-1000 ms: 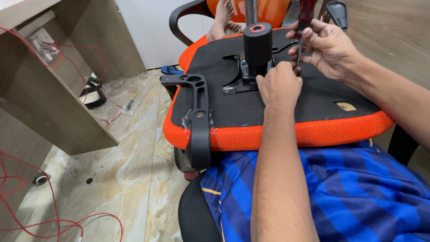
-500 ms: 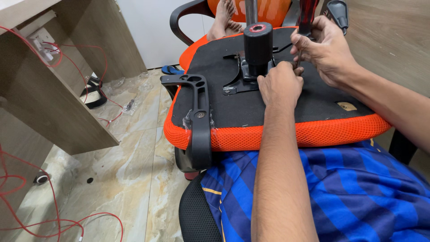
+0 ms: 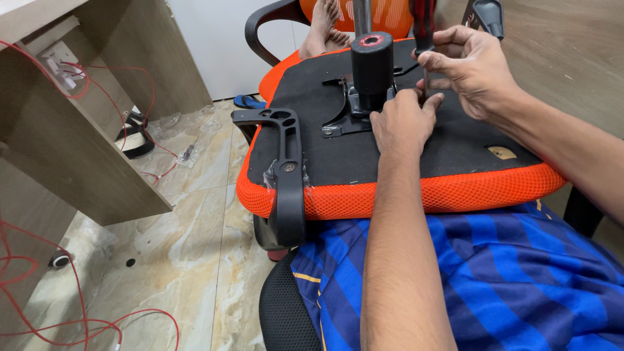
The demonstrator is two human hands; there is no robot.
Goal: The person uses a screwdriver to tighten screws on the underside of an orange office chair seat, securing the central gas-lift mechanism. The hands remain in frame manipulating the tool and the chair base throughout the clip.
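- Nearest to me: blue checked shirt (image 3: 494,279), filling the lower right, with a black mesh chair back (image 3: 283,312) just beside it at the bottom edge.
- Upturned office chair seat (image 3: 403,195), orange mesh rim, black underside facing up, resting across my lap at centre frame.
- Black armrest bracket (image 3: 284,175), fixed to the seat's left edge and hanging over the orange rim.
- My left hand (image 3: 402,120), forearm running up from the bottom edge; it lies on the black underside just right of the mechanism plate, fingers curled together, fingertips meeting the screwdriver tip. I cannot tell whether it pinches a screw.
- My right hand (image 3: 478,68), fingers wrapped and pressed around the screwdriver (image 3: 424,39), which stands upright with its dark red handle at the top edge and its shaft down at the seat.
- Black gas-lift cylinder (image 3: 372,62), upright on the metal mechanism plate (image 3: 351,114), just left of both hands.
- Beyond: another person's bare foot (image 3: 323,29) by a second orange chair (image 3: 390,13).
- Left side: wooden desk (image 3: 84,130) with red wires (image 3: 78,312), marble-tiled floor (image 3: 182,227).
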